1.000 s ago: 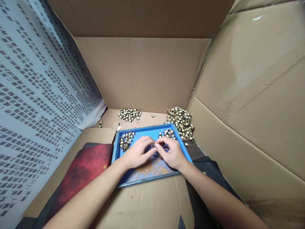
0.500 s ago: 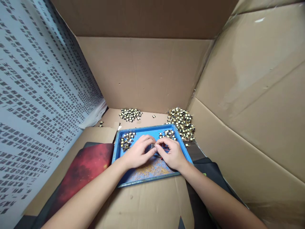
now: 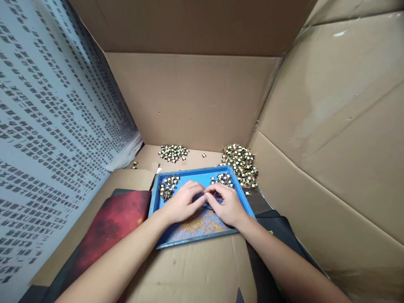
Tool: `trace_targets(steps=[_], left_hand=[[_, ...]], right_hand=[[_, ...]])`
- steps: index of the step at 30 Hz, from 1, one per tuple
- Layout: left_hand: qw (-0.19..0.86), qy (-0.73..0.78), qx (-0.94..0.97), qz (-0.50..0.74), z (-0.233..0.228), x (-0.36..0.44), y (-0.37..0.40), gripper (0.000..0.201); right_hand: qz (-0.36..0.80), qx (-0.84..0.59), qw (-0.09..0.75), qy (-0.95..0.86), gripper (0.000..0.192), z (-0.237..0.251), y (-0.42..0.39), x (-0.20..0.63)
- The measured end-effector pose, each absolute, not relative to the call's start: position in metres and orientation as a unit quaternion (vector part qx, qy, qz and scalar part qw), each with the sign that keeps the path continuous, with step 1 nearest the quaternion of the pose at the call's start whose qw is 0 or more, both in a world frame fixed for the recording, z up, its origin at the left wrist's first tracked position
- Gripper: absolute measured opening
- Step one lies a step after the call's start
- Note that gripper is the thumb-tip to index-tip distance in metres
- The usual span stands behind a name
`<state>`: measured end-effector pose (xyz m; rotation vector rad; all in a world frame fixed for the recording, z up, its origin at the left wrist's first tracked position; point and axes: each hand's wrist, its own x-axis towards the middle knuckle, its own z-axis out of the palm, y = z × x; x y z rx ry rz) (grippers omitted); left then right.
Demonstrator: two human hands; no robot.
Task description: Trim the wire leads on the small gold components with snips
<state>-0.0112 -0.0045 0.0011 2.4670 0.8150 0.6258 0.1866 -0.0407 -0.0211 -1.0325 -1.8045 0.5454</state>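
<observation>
Over the middle of a blue tray [image 3: 197, 243], my left hand [image 3: 186, 201] and my right hand [image 3: 226, 204] meet fingertip to fingertip. Both are closed in a pinch, and the fingers hide whatever small thing is between them. Beneath my right hand a dark tool-like object with a bit of red [image 3: 213, 210] shows only in part. In the tray's back left corner lies a heap of small black-and-yellow coil parts with wire leads [image 3: 168, 186]. Similar coil parts [image 3: 222, 179] lie at the back right. Copper-coloured wire clippings [image 3: 199, 225] are strewn along the near side.
Behind the tray stand a pile of coil parts [image 3: 173, 152] and a larger pile with wires [image 3: 240, 164]. Cardboard walls [image 3: 195, 92] enclose the back and right. A printed sheet [image 3: 57, 118] hangs at left, above a red patterned mat [image 3: 116, 223].
The fingertips have drawn closer together, covering the small pinned thing that showed between them before. The view has shifted slightly; the tray and piles have stayed in place.
</observation>
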Motion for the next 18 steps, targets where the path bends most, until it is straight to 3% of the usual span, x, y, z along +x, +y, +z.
trace_targets(steps=[3, 9, 11, 18], left_hand=[[0.205, 0.305, 0.906, 0.209, 0.0, -0.011, -0.004, 0.027], [0.034, 0.408, 0.902, 0.136, 0.002, -0.012, -0.006, 0.018], [0.006, 0.424, 0.899, 0.109, 0.002, -0.012, -0.006, 0.022], [0.064, 0.372, 0.921, 0.097, -0.013, -0.014, -0.002, 0.025]], right_hand=[[0.218, -0.428, 0.47, -0.741, 0.009, -0.021, -0.04, 0.187], [0.199, -0.445, 0.472, -0.734, 0.01, -0.02, -0.039, 0.186], [0.189, -0.455, 0.472, -0.731, 0.011, -0.021, -0.038, 0.187], [0.179, -0.466, 0.467, -0.73, 0.011, -0.023, -0.036, 0.186]])
